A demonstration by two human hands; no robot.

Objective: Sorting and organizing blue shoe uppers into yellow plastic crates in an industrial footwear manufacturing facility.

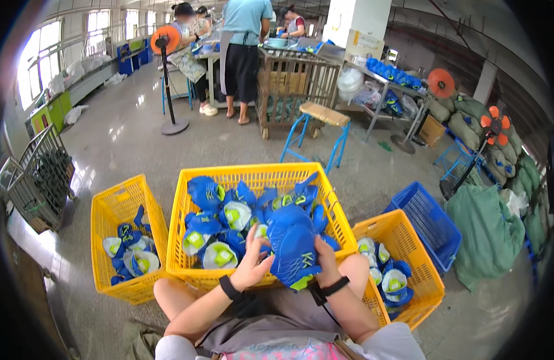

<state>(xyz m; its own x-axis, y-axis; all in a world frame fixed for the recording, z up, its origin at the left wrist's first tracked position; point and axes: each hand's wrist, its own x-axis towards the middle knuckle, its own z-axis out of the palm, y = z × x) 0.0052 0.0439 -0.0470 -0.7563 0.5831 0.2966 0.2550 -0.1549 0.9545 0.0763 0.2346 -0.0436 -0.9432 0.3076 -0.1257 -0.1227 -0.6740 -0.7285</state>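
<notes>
A blue cap (293, 246) with pale printed lettering and lime-green trim is held over the front of the middle yellow crate (179, 225). My right hand (328, 264) grips its right edge, with the fingers partly behind it. My left hand (253, 263) is beside the cap's left edge, thumb and fingers apart; whether the thumb touches the cap is unclear. Beneath and beyond my hands, several more blue caps (206, 191) lie heaped in the crate, some turned to show white and lime-green insides.
A yellow crate at left (99, 240) and another at right (430, 288) also contain caps. Farther right stand a blue crate (451, 240) and a green sack (484, 234). Ahead are a stool (325, 114), a fan (164, 45), a wheeled wooden cage (301, 84) and several people around a table.
</notes>
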